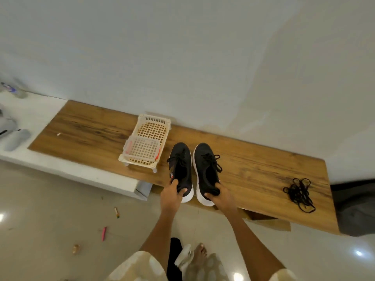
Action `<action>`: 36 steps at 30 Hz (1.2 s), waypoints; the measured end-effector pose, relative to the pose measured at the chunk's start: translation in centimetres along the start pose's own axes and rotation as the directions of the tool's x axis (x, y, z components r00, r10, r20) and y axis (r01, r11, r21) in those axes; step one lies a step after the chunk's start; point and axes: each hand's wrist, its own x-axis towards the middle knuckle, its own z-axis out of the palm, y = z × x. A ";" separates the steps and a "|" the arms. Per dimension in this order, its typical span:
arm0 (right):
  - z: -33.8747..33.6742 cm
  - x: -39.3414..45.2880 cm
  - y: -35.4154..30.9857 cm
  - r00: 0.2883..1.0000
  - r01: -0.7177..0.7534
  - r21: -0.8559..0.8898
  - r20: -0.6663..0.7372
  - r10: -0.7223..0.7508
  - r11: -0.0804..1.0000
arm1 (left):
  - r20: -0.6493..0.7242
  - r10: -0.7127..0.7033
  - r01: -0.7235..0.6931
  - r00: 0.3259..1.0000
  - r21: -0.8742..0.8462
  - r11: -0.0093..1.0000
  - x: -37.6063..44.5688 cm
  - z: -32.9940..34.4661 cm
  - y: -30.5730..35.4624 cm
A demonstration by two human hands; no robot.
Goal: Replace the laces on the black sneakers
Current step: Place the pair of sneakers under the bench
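Note:
Two black sneakers with white soles stand side by side on a wooden bench (253, 169), toes pointing to the wall. Both carry black laces. My left hand (172, 194) grips the heel of the left sneaker (180, 167). My right hand (220, 196) grips the heel of the right sneaker (206, 169). A loose tangle of black laces (300, 193) lies on the bench to the right, well apart from the shoes.
A cream plastic basket (150, 128) with a smaller white basket (143, 148) in it stands just left of the sneakers. A white ledge (40, 118) with grey items adjoins the bench's left end. Small bits of litter (103, 233) lie on the tiled floor.

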 end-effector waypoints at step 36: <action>17.6 -1.4 6.3 0.944 -0.230 -0.121 0.213 0.252 0.966 | 0.340 -0.158 0.070 0.927 0.258 0.964 0.0 9.2 -15.6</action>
